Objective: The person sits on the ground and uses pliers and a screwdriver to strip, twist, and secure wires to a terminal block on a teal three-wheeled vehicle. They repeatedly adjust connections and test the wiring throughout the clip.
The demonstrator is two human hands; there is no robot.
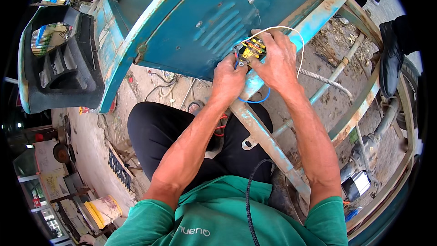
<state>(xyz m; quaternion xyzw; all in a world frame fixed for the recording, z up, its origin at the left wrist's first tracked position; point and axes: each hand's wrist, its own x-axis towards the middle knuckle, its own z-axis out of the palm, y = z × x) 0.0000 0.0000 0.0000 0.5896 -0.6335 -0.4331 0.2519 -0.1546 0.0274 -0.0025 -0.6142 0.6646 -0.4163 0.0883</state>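
A small yellow and black electrical part (253, 50), which looks like a switch or terminal block, sits between my hands against the teal metal panel (182, 36). My right hand (280, 61) is closed around its right side, thumb and fingers gripping it. My left hand (229, 78) pinches thin wires at the part's lower left, where red and blue insulation and a metal ring end show. A white wire (293, 29) loops above my right hand. Below the hands, a blue wire (258, 101) curves past the rusty blue frame beam (255, 84). The fingertips partly hide the wire ends.
A metal frame bar (273, 148) runs between my legs. On the left is a black plastic panel (68, 64); loose cables (170, 86) lie beyond my knees. Another person's black shoe (390, 61) rests at the right. A white bucket (107, 209) stands lower left.
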